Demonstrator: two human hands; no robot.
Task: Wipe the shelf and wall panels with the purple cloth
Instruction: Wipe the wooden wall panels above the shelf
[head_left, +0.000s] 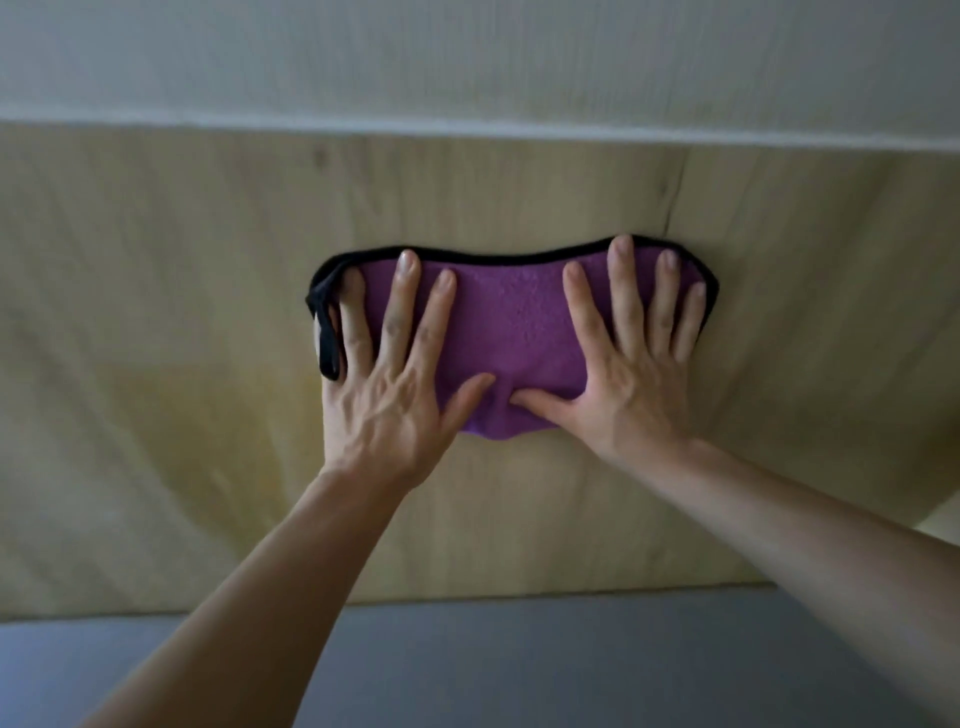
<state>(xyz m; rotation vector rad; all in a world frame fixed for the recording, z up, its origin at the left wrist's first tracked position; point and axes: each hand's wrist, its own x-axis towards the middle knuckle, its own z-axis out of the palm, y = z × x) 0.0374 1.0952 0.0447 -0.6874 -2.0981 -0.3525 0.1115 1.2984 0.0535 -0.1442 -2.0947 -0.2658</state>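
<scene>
Nearest, a flat grey surface (467, 660) across the bottom of the view, crossed by two bare forearms reaching up and forward. Next, a broad pale wood-grain panel (156, 338), light beige with faint darker streaks and a thin dark seam running down to just above the right fingertips. Against this panel, the left hand (387, 395), fingers straight and spread, pressing flat, gripping nothing; its thumb angled toward the right hand's thumb, the two thumb tips close but apart. The right hand (631, 382), likewise flat with fingers straight and fanned, pressing, not curled round anything. Under both sets of fingers, the purple fleecy cloth with black stitched edging (511, 322), stretched sideways between the hands, held against the panel; its black upper edge level with the longest fingertips, its bare purple middle between the two index fingers, its lower fold bunched just below the thumbs, a black-edged corner folded beside the left little finger. Farthest, beyond the fingertips, a pale white-grey wall band (467, 67) above the panel's top edge.
</scene>
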